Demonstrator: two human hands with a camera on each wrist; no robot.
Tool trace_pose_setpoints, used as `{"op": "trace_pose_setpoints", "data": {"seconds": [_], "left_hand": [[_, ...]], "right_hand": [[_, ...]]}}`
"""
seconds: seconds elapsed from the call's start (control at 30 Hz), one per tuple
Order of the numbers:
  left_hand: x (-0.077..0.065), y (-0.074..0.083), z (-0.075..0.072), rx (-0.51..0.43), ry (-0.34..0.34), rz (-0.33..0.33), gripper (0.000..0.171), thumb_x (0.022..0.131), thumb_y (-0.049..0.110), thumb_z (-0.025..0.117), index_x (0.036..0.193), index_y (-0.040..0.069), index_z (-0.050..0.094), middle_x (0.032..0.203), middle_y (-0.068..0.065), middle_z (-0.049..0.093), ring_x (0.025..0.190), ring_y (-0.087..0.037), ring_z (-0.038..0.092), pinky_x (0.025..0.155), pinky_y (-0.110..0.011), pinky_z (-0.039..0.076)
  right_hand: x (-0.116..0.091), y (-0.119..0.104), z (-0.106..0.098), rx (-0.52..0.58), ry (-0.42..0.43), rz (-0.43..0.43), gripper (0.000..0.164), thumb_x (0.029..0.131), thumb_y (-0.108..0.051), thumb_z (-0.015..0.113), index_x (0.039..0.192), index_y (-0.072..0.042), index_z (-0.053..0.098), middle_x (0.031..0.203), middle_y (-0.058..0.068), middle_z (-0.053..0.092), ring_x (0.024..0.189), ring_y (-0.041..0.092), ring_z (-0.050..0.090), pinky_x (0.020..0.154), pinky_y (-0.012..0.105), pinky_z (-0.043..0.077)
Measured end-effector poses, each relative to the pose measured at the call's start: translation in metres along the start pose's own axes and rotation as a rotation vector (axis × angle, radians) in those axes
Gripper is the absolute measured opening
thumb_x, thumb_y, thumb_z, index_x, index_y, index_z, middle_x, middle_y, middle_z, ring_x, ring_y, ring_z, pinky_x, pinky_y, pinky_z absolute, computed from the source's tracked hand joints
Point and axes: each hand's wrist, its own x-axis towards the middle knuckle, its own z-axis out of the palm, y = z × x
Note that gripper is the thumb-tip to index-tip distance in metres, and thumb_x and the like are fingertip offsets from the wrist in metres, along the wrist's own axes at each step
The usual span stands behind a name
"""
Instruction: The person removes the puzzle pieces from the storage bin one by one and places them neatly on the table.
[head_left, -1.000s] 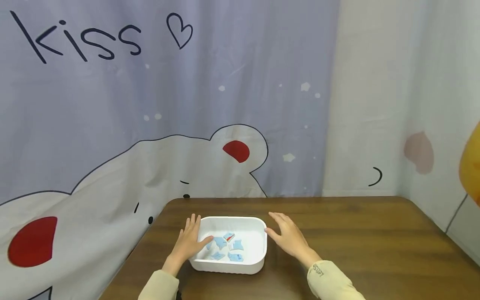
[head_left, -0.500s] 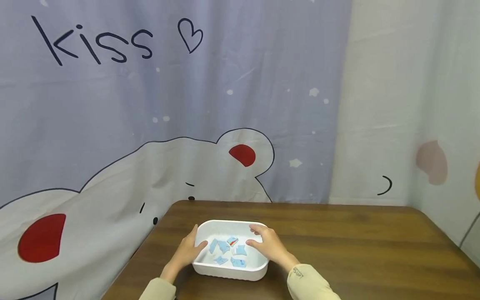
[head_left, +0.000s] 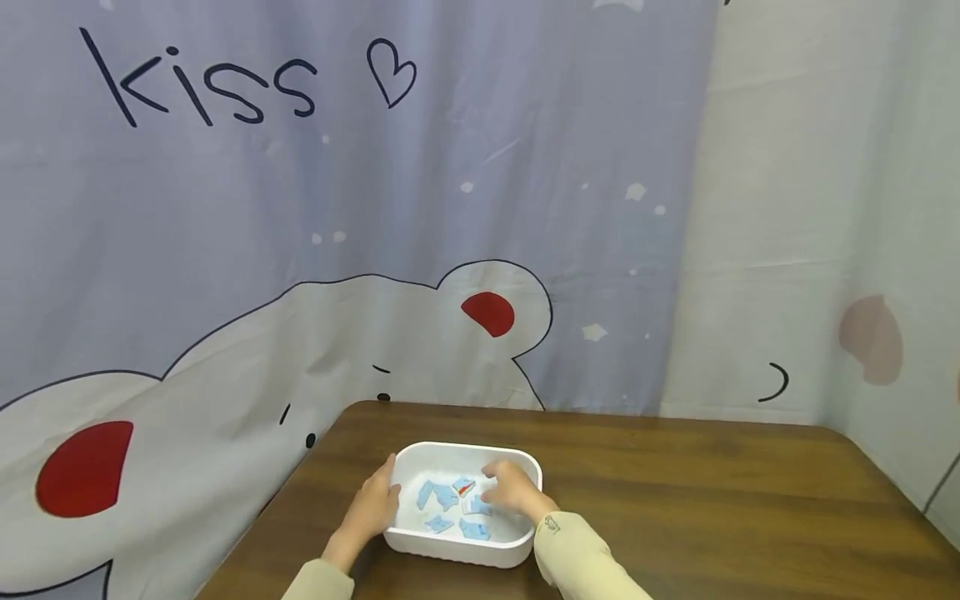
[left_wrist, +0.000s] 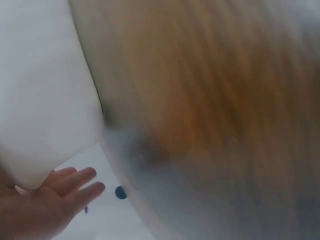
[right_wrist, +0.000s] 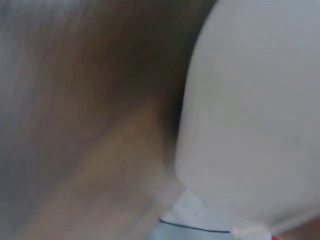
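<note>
A white plastic tub stands on the table, holding several flat light-blue pieces with curved, uneven edges, like jigsaw pieces. One piece carries a red mark. My left hand grips the tub's left side, thumb over the rim and fingers along the outer wall. Those fingers look nearly straight in the left wrist view, against the tub. Over the tub's right part is my right hand, thumb and fingers spread apart just above a piece. Nothing shows between them. The right wrist view mostly shows tub wall.
The brown wooden table extends to the right of the tub. Behind it hangs a printed curtain with a white cartoon figure and lettering. Both wrist views are blurred.
My right hand has moved left from outside the tub to over the pieces. The left thumb has drawn back from over the pieces to the tub's left rim.
</note>
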Motion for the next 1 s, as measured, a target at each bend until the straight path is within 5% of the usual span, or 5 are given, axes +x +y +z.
{"op": "trace_pose_setpoints", "data": {"seconds": [0.2,0.57,1.0], "left_hand": [[-0.011,0.000,0.003,0.052,0.016,0.006,0.049,0.092,-0.003,0.050,0.137,-0.020,0.038,0.137,-0.038,0.048,0.124,-0.051,0.052,0.103,-0.058,0.041],[-0.011,0.003,0.003,0.062,0.042,0.012,0.061,0.077,-0.015,0.050,0.136,-0.020,0.038,0.137,-0.037,0.048,0.122,-0.050,0.054,0.099,-0.058,0.045],[-0.002,0.001,0.004,-0.112,0.117,-0.025,0.049,0.083,-0.015,0.045,0.132,-0.017,0.045,0.128,-0.039,0.054,0.116,-0.053,0.057,0.098,-0.059,0.046]], "right_hand": [[-0.003,0.003,0.023,0.017,0.005,0.006,0.049,0.065,0.008,0.073,0.113,0.011,0.065,0.109,0.023,0.071,0.108,0.038,0.065,0.098,0.045,0.049],[-0.002,0.004,0.025,0.015,0.017,-0.008,0.037,0.061,0.008,0.079,0.098,0.004,0.071,0.089,0.012,0.072,0.084,0.022,0.065,0.080,0.030,0.052],[0.004,0.006,0.020,-0.016,0.027,0.002,0.034,0.065,0.004,0.077,0.098,0.006,0.070,0.088,0.012,0.071,0.083,0.022,0.065,0.080,0.029,0.052]]}}
